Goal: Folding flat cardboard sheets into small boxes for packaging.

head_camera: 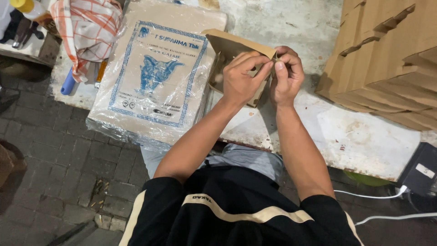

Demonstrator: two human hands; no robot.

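A small brown cardboard box [227, 48], partly folded, is held over the worn white tabletop [346, 132]. My left hand [243, 77] grips its front side with the fingers curled over a flap. My right hand [287, 75] pinches the same flap at the box's right corner, thumb against fingers. Both hands touch each other at the flap. The box's open inside faces me.
A plastic-wrapped pack of brown sheets with a blue print [154, 73] lies left of the hands. A tall stack of flat cardboard blanks [387, 59] stands at the right. A checked cloth [86, 29] sits at top left. White cables [387, 196] and a dark device [421, 168] are at lower right.
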